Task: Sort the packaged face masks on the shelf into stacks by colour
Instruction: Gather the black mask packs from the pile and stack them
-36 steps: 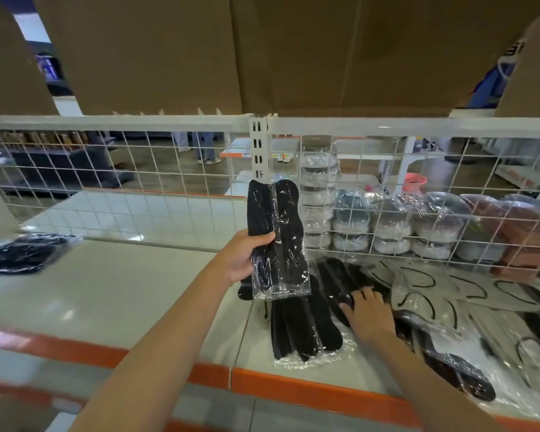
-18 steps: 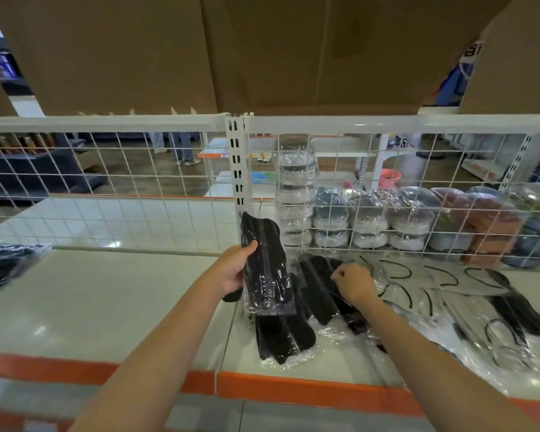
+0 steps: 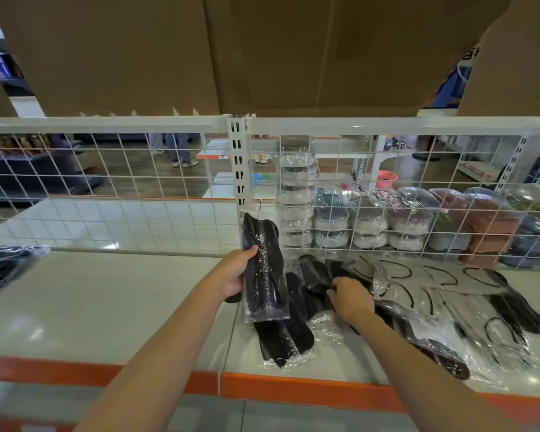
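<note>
My left hand (image 3: 236, 271) holds a clear packet of black masks (image 3: 262, 269) upright above the white shelf (image 3: 113, 307). My right hand (image 3: 351, 299) pinches the edge of another black mask packet (image 3: 314, 275) lying in the loose pile. More black packets (image 3: 282, 338) lie below the held one, near the front edge. Grey mask packets with black ear loops (image 3: 418, 285) spread to the right, with black ones (image 3: 521, 310) mixed in. A stack of black packets (image 3: 3, 266) sits at the far left.
A white wire grid (image 3: 138, 188) backs the shelf, with a slotted upright post (image 3: 239, 169). Wrapped bowls and containers (image 3: 365, 219) stand behind the grid on the right. Cardboard boxes (image 3: 262, 51) sit overhead. The shelf's front lip is orange (image 3: 293, 388).
My left hand lowered its black packet toward the shelf. My right hand moved from lying flat on the pile to pinching a black packet farther back. The view shifted right.
</note>
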Demonstrator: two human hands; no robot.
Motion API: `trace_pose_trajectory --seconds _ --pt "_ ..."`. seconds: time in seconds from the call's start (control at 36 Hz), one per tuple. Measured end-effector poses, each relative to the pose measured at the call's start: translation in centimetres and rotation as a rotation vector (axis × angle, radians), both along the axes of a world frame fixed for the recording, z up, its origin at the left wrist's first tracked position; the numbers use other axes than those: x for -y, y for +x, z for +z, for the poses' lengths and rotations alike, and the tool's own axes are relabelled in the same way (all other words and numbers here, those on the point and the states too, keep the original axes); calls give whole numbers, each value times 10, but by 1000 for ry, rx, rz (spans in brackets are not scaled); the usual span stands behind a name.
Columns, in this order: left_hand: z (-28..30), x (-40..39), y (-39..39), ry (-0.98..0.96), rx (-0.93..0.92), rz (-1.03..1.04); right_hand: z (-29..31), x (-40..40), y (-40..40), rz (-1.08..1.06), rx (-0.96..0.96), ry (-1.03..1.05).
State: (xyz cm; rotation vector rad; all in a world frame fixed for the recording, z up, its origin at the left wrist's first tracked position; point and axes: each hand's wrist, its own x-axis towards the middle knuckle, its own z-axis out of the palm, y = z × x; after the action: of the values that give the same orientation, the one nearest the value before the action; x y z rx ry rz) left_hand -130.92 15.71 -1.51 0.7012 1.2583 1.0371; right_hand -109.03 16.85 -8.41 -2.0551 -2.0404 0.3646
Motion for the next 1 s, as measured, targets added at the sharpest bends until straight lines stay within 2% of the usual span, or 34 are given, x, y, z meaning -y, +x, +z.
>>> trace_pose_trajectory --seconds 0.14,0.28,0.33,0.42,0.5,0.58,0.64,0.81,0.86,0.92,1.0 --pt "-5 -1 -5 -29 37 29 38 -9 1 -64 -359 87" --pt "-10 -5 -1 40 280 -54 77 -4 -23 95 -477 273" --pt "-7 -6 4 110 328 -125 83 1 -36 204 -440 312" --pt "4 -4 11 166 407 -137 77 3 -51 410 -258 308" --pt "9 -3 12 205 339 -24 73 6 -58 519 -298 307" --pt "8 -4 3 212 231 80 75 2 -58 455 -437 334" --pt "9 -2 -5 209 197 106 72 -7 -53 366 -464 309" --pt "14 6 -25 232 169 105 29 -32 -30 198 -260 158" --pt "15 7 -31 226 166 108 8 -31 -20 145 -166 8" --pt "16 8 -35 221 144 113 -15 -24 -11 132 11 -136" --pt "14 9 -39 224 118 113 -32 -16 -6 113 193 -115"
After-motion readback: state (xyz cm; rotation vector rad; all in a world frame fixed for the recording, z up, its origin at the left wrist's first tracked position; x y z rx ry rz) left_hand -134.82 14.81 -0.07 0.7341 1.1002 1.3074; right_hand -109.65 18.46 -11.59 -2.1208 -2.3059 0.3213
